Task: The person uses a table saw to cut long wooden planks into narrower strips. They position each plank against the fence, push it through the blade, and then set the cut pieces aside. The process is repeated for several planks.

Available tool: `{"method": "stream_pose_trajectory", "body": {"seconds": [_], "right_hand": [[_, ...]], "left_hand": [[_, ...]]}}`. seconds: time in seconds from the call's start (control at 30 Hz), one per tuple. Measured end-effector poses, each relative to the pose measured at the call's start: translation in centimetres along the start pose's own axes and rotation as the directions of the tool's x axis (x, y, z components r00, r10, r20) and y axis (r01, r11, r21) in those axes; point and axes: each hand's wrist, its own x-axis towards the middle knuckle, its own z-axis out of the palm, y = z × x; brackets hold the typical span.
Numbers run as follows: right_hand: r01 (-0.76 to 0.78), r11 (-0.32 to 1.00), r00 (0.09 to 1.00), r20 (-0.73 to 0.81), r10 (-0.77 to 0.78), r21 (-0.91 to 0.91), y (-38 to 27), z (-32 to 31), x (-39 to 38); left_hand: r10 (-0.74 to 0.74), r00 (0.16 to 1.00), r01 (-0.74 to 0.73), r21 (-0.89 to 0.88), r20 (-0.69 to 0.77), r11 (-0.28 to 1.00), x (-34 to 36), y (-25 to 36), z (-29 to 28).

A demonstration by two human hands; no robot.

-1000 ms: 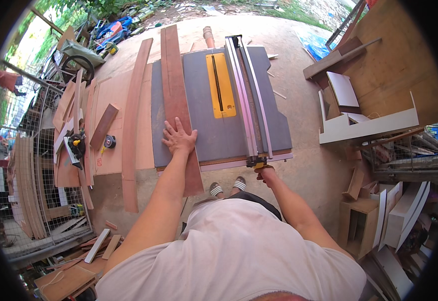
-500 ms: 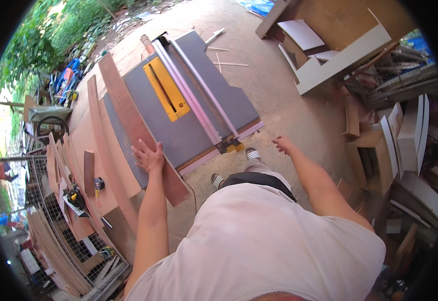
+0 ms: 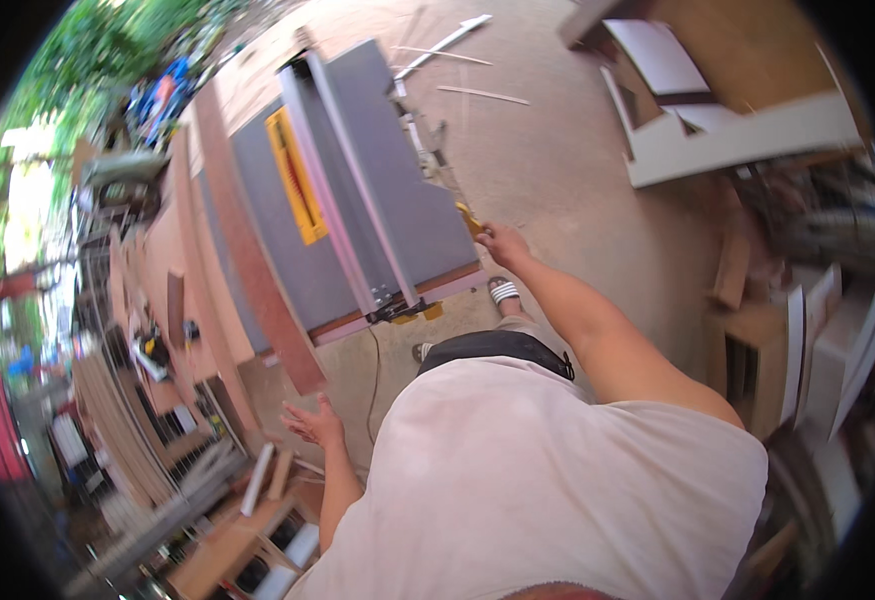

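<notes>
My left hand is open with fingers spread, just off the near end of a long reddish-brown wooden board. That board lies lengthwise along the left part of a grey table saw. My right hand reaches to the saw's right side, its fingers closed on a yellow handle-like piece, whose exact kind I cannot make out. A yellow blade insert plate is set in the saw top. The silver rip fence runs to its right.
Left of the saw, planks and tools lie on a wooden sheet. White strips litter the concrete floor. At right stand a wooden cabinet piece and stacked boxes. A cord hangs below the saw.
My left hand has come off the board and moved back toward me. My right hand has reached forward and left to the yellow piece at the saw's side. The view has shifted.
</notes>
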Motion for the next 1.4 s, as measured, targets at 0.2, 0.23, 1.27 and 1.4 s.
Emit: {"method": "stream_pose_trajectory", "body": {"seconds": [0.2,0.23,1.27,1.4], "right_hand": [[0.174,0.95,0.979,0.153,-0.138,-0.261,-0.4,-2.0,4.7],[0.175,0.921,0.975,0.194,-0.112,-0.348,-1.5,-2.2,5.7],[-0.359,0.74,0.698,0.363,0.617,-0.568,9.0,1.0,-10.0],[-0.26,0.829,0.756,0.429,0.494,-0.495,0.9,5.8,-15.3]], "left_hand": [[-0.212,0.969,0.207,0.048,0.125,0.977,-7.6,-6.3,-1.0],[-0.265,0.951,0.262,0.041,0.157,0.964,-9.1,-6.8,-1.1],[0.004,0.539,0.816,-0.522,0.842,-0.248,9.1,-11.0,15.8],[0.143,0.54,0.835,-0.506,0.829,-0.218,16.5,-9.2,16.5]]}}
